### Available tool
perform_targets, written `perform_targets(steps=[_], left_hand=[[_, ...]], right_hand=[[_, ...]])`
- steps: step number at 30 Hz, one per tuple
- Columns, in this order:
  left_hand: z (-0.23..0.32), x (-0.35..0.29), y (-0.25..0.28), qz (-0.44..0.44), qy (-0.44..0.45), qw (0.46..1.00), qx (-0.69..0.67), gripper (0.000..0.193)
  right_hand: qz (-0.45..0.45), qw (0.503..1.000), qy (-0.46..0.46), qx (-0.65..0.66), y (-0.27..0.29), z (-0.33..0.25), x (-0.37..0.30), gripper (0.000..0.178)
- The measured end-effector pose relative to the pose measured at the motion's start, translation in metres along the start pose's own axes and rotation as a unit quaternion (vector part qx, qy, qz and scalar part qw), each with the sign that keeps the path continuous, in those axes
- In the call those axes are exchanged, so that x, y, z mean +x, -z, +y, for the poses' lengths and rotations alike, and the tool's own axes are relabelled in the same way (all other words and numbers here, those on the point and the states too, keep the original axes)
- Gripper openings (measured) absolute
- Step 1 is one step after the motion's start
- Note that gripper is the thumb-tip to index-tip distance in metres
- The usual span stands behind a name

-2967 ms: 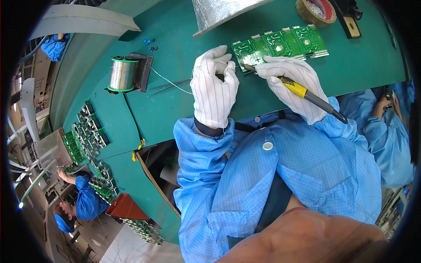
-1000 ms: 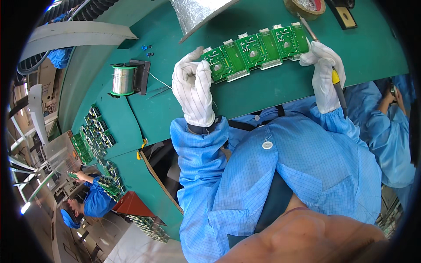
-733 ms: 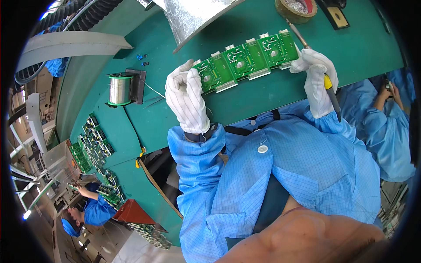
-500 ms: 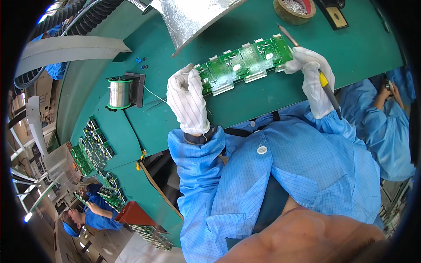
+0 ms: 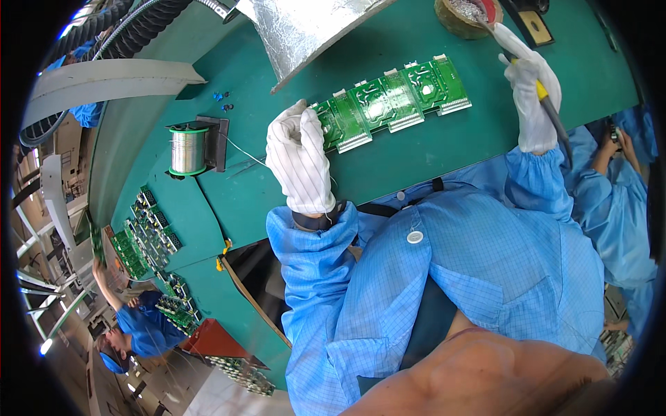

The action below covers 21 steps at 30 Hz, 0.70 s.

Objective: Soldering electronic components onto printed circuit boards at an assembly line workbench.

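Observation:
My left hand (image 5: pixel 298 159), in a white striped glove, is closed at the left end of a long green circuit board (image 5: pixel 399 105) with white connectors along its edges. A thin solder wire (image 5: pixel 245 150) runs from a spool (image 5: pixel 187 151) to this hand; its end is hidden in the fingers. My gloved right hand (image 5: pixel 533 93) grips a soldering iron (image 5: pixel 553 111) with a yellow band and dark handle. The iron's tip is at the rim of a round bowl (image 5: pixel 451 22) of metal shavings, apart from the board.
A foil-covered panel (image 5: pixel 302 35) overhangs the green table (image 5: pixel 416 163). Behind the bowl lies an iron stand with a sponge (image 5: pixel 534 28). Small blue parts (image 5: pixel 220 96) lie near the spool. Other boards (image 5: pixel 152 225) stand at left, where a co-worker (image 5: pixel 149 326) sits; another person (image 5: pixel 610 201) is at right.
My right hand has moved up and right, away from the board, bringing the soldering iron to the bowl. My left hand has barely shifted. The co-worker at left has raised an arm with a board.

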<state>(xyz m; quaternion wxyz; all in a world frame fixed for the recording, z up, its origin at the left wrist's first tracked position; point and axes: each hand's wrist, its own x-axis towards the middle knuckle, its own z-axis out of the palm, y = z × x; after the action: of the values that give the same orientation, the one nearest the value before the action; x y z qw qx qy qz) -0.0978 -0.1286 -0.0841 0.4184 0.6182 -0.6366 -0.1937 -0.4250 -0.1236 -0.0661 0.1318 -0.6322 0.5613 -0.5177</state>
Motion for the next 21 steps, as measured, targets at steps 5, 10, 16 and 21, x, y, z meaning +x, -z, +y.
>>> perform_targets(steps=[5,10,16,21], left_hand=[[0.005,0.001,0.000,0.003,0.006,1.000,-0.011,0.030],[0.006,0.000,0.002,-0.004,-0.009,0.999,0.047,0.030],[0.010,-0.001,0.000,-0.008,0.013,1.000,-0.005,0.027],[0.013,0.001,0.004,-0.024,-0.005,1.000,-0.011,0.024]], right_hand=[[-0.075,0.981,-0.114,0.141,-0.019,-0.055,-0.014,0.053],[-0.198,0.941,-0.110,0.250,-0.048,-0.057,-0.023,0.040],[-0.153,0.964,-0.091,0.200,-0.066,-0.054,-0.012,0.025],[-0.172,0.968,-0.052,0.177,-0.066,-0.051,-0.012,0.024]])
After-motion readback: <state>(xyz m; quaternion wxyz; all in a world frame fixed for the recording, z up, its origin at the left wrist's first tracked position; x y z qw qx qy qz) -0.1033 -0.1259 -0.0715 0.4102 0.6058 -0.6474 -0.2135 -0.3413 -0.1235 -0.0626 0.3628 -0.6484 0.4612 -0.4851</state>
